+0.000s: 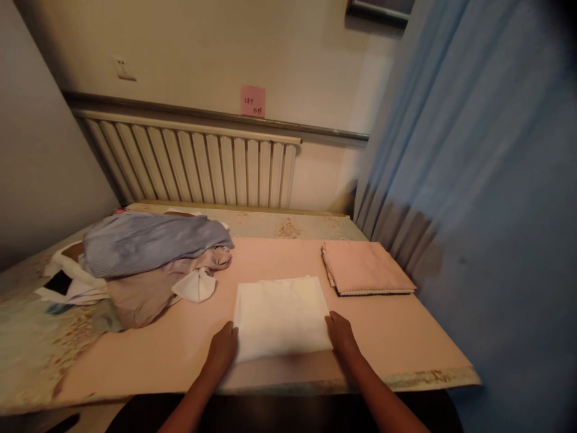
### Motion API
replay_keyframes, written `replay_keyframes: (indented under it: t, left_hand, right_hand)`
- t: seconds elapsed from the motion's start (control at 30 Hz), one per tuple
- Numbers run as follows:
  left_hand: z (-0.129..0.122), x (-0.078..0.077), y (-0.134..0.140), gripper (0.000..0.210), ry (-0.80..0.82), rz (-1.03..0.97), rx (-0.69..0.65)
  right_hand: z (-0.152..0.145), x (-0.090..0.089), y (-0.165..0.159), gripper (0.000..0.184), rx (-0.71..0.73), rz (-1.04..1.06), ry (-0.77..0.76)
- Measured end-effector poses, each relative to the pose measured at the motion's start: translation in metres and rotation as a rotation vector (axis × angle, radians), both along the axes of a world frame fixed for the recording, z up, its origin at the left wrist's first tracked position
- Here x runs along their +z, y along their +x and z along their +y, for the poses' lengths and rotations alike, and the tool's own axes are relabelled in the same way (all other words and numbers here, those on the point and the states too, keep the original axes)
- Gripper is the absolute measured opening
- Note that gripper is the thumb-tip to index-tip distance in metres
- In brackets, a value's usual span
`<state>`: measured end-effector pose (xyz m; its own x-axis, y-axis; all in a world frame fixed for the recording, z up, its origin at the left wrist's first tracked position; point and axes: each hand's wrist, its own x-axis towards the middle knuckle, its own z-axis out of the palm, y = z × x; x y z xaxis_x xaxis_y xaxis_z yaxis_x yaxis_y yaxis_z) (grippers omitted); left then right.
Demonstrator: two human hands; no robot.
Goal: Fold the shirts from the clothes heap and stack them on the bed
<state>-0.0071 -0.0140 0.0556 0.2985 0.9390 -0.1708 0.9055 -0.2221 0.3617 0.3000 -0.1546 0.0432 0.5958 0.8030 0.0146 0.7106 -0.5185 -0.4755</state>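
A white cloth (283,319), folded into a flat rectangle, is held over the pink mat (270,255) near the table's front edge. My left hand (224,344) grips its left side, fingers closed. On the opposite side, my right hand (341,332) pinches the right edge. The fingers under the cloth are hidden on both hands. Right of the white cloth lies a stack of folded cloths (367,267) with a pink one on top. To the left is a loose heap of clothes, including a blue-grey striped garment (153,240) and a mauve garment (148,291).
A flowered tablecloth (288,227) shows around the mat. Along the wall behind stands a white radiator (198,162), with a pink note (253,101) above it. A blue curtain (473,180) hangs close along the right side.
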Motion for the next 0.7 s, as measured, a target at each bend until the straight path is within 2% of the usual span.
replay_keyframes:
  t: [0.1, 0.2, 0.3, 0.4, 0.47, 0.53, 0.6, 0.7]
  left_hand:
    - [-0.011, 0.001, -0.007, 0.026, 0.002, -0.009, 0.002]
    - [-0.021, 0.010, -0.009, 0.029, 0.045, 0.000, 0.044]
    - [-0.032, 0.021, 0.004, 0.038, 0.319, 0.026, 0.020]
    - [-0.041, 0.021, 0.035, 0.046, 0.589, -0.014, -0.171]
    - [-0.045, 0.013, 0.060, 0.048, 0.657, -0.037, -0.300]
    - [-0.046, -0.001, 0.080, 0.048, 0.659, -0.031, -0.386]
    - [-0.045, -0.016, 0.093, 0.046, 0.622, -0.011, -0.403]
    - [-0.040, -0.034, 0.096, 0.047, 0.586, 0.009, -0.391]
  right_hand:
    - [-0.012, 0.000, -0.008, 0.028, -0.008, -0.044, -0.020]
    - [-0.018, 0.002, -0.014, 0.028, -0.019, -0.078, -0.046]
    - [-0.019, 0.005, -0.019, 0.027, -0.035, -0.106, -0.070]
    - [-0.019, 0.006, -0.022, 0.027, -0.054, -0.127, -0.090]
    - [-0.019, 0.005, -0.024, 0.027, -0.061, -0.138, -0.100]
    - [-0.020, 0.004, -0.024, 0.027, -0.065, -0.149, -0.107]
    - [-0.020, 0.002, -0.024, 0.027, -0.065, -0.159, -0.106]
    - [-0.021, 0.001, -0.025, 0.027, -0.064, -0.166, -0.102]
